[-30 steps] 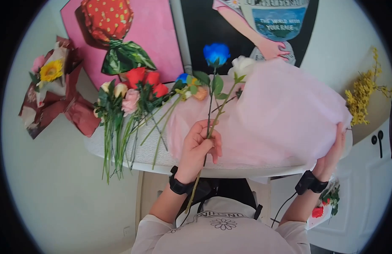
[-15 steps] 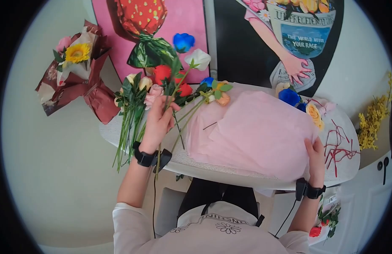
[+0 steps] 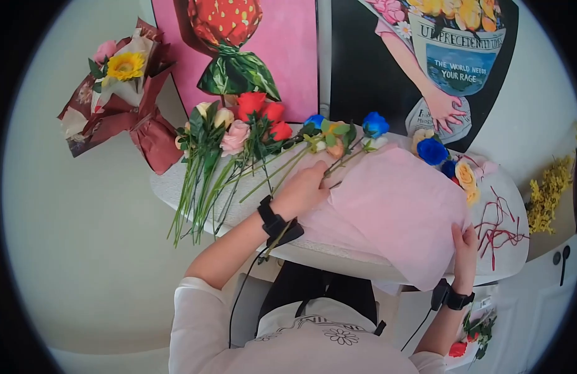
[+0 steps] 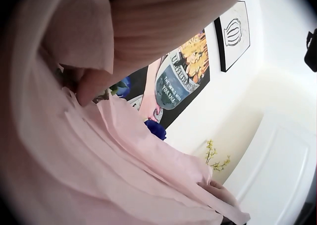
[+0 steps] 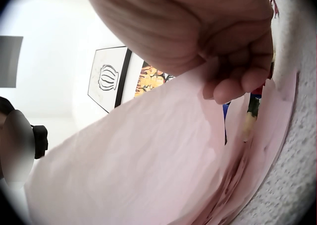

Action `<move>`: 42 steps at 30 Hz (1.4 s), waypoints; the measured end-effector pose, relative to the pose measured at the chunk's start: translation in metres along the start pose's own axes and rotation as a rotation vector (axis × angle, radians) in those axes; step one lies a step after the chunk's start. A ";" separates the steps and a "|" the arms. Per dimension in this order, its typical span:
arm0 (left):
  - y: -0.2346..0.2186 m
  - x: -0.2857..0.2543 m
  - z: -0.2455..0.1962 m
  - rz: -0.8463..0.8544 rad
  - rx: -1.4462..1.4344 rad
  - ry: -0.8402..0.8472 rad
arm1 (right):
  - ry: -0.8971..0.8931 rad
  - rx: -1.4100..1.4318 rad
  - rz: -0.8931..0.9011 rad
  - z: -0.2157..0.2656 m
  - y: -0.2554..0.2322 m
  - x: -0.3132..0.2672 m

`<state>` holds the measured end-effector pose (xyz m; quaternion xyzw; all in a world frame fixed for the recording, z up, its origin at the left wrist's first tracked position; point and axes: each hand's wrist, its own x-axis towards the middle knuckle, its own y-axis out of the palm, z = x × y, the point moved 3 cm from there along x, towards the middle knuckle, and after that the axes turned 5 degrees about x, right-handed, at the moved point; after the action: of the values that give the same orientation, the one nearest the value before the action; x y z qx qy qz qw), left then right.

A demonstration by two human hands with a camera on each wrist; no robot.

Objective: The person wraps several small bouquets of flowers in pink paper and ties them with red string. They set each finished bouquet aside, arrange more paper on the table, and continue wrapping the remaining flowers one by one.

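Note:
Pink wrapping paper (image 3: 394,206) lies loosely folded across the white table. My left hand (image 3: 304,190) is over its left part, gripping the stems of a blue rose (image 3: 375,124) and a white rose (image 3: 374,144), whose heads reach the paper's upper edge. The fingertips are partly hidden there. At the paper's right edge, my right hand (image 3: 464,252) pinches the sheet. The right wrist view shows curled fingers of this hand (image 5: 198,42) on the pink paper (image 5: 138,155). Pink folds surround my left hand (image 4: 163,22) in the left wrist view.
Red roses (image 3: 251,105), a pink rose (image 3: 235,137) and several long stems lie at the table's left. Blue roses (image 3: 432,151) and yellow ones (image 3: 466,176) sit behind the paper. Red cords (image 3: 500,224) lie at right. A wrapped bouquet (image 3: 154,140) stands far left.
My left hand has moved right from the roses at the left, lowering the blue and white roses to the paper's upper edge. The paper's lower right part now hangs over the table's front edge.

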<state>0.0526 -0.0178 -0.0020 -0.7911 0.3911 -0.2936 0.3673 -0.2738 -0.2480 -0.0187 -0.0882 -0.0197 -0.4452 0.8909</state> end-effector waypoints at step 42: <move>-0.069 -0.006 0.091 -0.327 0.510 -0.105 | -0.191 -0.155 0.153 0.006 0.034 0.044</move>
<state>0.1459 0.0481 0.0020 -0.7398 0.1527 -0.3962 0.5219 -0.2200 -0.2619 -0.0128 -0.1997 -0.0631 -0.3658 0.9068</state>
